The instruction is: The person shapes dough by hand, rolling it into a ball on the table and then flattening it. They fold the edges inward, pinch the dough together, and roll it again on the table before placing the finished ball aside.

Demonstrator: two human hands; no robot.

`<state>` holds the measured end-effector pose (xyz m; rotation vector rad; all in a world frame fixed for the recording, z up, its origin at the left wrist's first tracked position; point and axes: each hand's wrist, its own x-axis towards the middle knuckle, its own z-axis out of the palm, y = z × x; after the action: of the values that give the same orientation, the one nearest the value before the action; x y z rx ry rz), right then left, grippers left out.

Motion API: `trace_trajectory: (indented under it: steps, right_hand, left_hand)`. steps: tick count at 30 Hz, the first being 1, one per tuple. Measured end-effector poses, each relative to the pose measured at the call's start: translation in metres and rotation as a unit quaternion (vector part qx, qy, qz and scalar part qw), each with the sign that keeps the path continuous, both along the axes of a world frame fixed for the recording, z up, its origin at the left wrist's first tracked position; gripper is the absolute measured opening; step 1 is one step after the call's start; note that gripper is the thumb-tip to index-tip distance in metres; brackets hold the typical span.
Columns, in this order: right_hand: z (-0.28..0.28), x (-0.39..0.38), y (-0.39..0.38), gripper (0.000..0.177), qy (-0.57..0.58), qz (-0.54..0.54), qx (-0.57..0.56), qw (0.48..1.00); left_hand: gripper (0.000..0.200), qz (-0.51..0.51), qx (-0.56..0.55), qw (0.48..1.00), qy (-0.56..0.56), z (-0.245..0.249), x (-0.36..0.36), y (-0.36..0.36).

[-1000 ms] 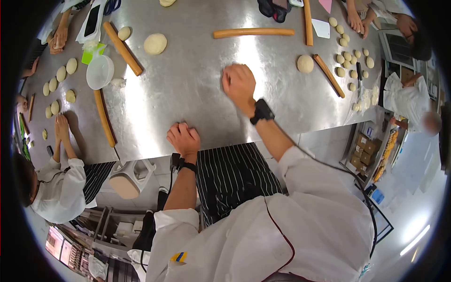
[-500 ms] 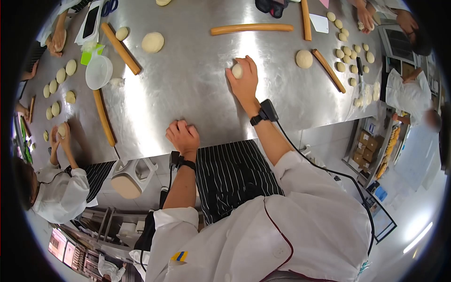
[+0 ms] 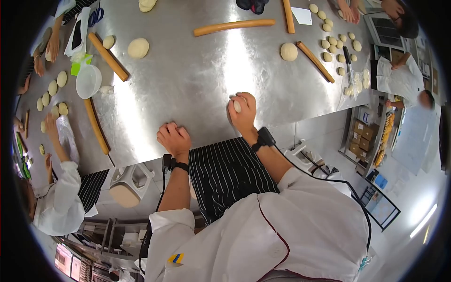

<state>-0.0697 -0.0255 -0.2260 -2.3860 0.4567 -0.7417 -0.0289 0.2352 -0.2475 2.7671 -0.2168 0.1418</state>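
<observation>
My right hand [image 3: 243, 113] is cupped around a small, pale dough ball [image 3: 237, 106] on the steel table [image 3: 197, 84]. Part of the ball shows between thumb and fingers, near the table's front edge. To its left, my left hand [image 3: 174, 140] rests on the steel with its fingers curled in. The space under those fingers is hidden, so I cannot make out whether anything is inside. Each wrist wears a black strap with a small device and a cable.
Rolling pins lie at the back [image 3: 234, 27], left [image 3: 97, 126] and right [image 3: 315, 62]. Larger dough balls [image 3: 138, 48] [image 3: 289, 51] sit beyond my hands. A white bowl [image 3: 89, 81] stands left. Several small dough balls [image 3: 327, 57] cluster right, near a knife [image 3: 346, 55]. Co-workers' hands [image 3: 52, 126] work around the table.
My right hand has drawn the dough ball back toward the table's front edge. The left hand keeps its curled pose. The view has shifted slightly, and a co-worker at left has parted their hands.
</observation>
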Motion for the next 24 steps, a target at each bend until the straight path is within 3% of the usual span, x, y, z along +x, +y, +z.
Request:
trace_trajectory:
  steps: [4, 10, 12, 15, 18, 19, 22, 24]
  right_hand:
    - [0.000, 0.056, -0.035, 0.016, -0.019, 0.136, -0.049, 0.989]
    - [0.006, 0.006, -0.008, 0.022, -0.041, 0.011, 0.000, 0.999]
    - [0.006, 0.024, -0.003, 0.021, -0.016, 0.070, -0.070, 0.995]
    - [0.008, 0.074, -0.032, 0.020, 0.008, 0.095, -0.058, 0.994]
    - [-0.006, 0.037, -0.056, 0.018, 0.003, 0.073, -0.146, 0.987]
    - [0.003, 0.025, -0.044, 0.017, -0.020, 0.016, -0.038, 0.999]
    - [0.010, 0.019, -0.002, 0.016, -0.036, 0.026, -0.016, 0.999]
    - [0.014, 0.052, 0.010, 0.013, -0.022, 0.058, -0.124, 0.990]
  left_hand:
    - [0.009, -0.002, 0.000, 1.000, 0.002, 0.000, -0.001, 0.001]
    - [0.011, 0.012, -0.004, 1.000, 0.001, -0.002, 0.000, 0.000]
    - [0.010, 0.014, -0.010, 1.000, 0.006, 0.000, -0.002, -0.002]
    - [0.010, 0.005, -0.006, 1.000, -0.010, 0.000, 0.000, -0.002]
    - [0.010, 0.003, -0.004, 1.000, -0.007, -0.001, 0.004, 0.000]
    - [0.010, 0.006, -0.006, 1.000, -0.005, -0.001, 0.002, 0.000]
    - [0.011, 0.008, -0.008, 1.000, 0.002, 0.000, 0.000, -0.001]
    - [0.010, 0.001, 0.004, 1.000, -0.011, 0.000, 0.000, -0.001]
